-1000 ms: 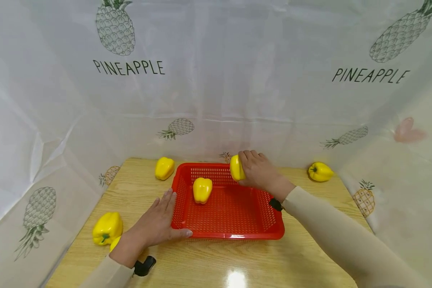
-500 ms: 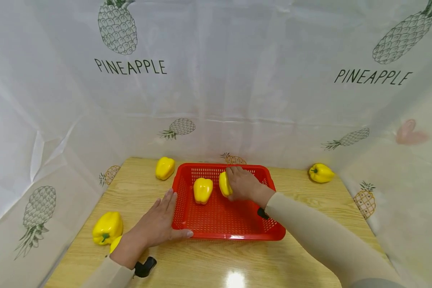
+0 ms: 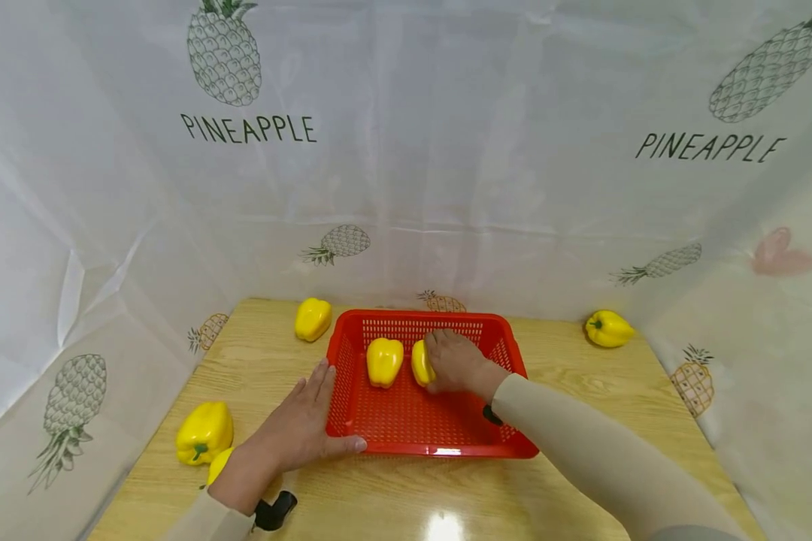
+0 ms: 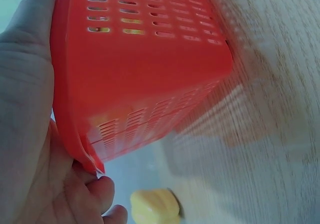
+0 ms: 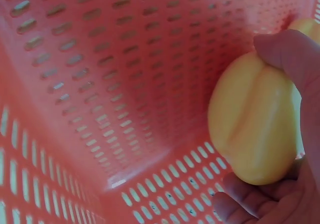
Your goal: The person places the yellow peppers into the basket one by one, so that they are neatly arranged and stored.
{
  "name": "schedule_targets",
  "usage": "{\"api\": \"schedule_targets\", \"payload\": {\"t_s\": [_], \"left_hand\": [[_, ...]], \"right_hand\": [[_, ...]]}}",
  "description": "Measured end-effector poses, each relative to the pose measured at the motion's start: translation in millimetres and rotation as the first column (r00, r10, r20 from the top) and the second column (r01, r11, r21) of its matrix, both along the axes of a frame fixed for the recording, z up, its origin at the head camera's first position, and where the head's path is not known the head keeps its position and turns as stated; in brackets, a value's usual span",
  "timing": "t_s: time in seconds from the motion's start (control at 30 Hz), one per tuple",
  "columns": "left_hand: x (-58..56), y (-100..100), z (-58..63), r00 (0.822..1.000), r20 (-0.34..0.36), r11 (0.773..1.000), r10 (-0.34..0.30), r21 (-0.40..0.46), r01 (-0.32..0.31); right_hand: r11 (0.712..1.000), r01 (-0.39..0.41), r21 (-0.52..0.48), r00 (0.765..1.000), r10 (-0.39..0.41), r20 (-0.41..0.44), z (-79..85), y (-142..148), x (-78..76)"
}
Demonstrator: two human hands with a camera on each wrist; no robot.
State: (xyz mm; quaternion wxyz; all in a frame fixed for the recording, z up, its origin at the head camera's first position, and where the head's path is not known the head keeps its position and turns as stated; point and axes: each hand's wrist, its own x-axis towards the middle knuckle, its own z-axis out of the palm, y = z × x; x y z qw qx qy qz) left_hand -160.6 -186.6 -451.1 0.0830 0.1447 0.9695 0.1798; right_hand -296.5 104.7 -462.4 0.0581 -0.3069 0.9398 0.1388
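Note:
My right hand (image 3: 456, 361) grips a yellow bell pepper (image 3: 421, 364) inside the red basket (image 3: 440, 451). In the right wrist view, the thumb lies over the top of this pepper (image 5: 252, 119) and the fingers curl beneath it, low in the basket. A second bell pepper (image 3: 384, 362) stands in the basket just to its left. My left hand (image 3: 298, 424) rests on the basket's front left corner, fingers extended along the left rim and thumb on the front rim. The left wrist view shows that hand (image 4: 30, 124) against the rim of the basket (image 4: 135, 63).
On the wooden table (image 3: 352, 496), one bell pepper (image 3: 313, 319) lies behind the basket's left side and another (image 3: 609, 328) at the back right. Two more are at the left, one whole pepper (image 3: 204, 432) and one pepper (image 3: 218, 464) partly hidden by my left wrist. A pineapple-print sheet (image 3: 446, 188) hangs behind.
My right hand has carried its bell pepper from over the back right rim down and left into the basket, beside the other one. The left hand has stayed on the corner.

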Motion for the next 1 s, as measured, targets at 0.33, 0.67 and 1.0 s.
{"api": "schedule_targets", "payload": {"t_s": [0.33, 0.67, 1.0], "left_hand": [[3.1, 1, 1.9, 1.000, -0.016, 1.000, -0.004, -0.002, 0.004], [2.4, 0, 2.5, 1.000, -0.008, 1.000, -0.006, -0.004, 0.006], [1.7, 1, 2.2, 1.000, -0.015, 1.000, -0.012, 0.004, 0.012]], "right_hand": [[0.996, -0.014, -0.093, 0.999, 0.011, -0.035, -12.1, 4, -0.4], [0.990, -0.084, -0.114, 0.986, 0.066, -0.151, -22.3, 9, -3.5], [0.992, -0.051, -0.114, 0.991, 0.036, -0.129, -23.6, 6, -4.1]]}}
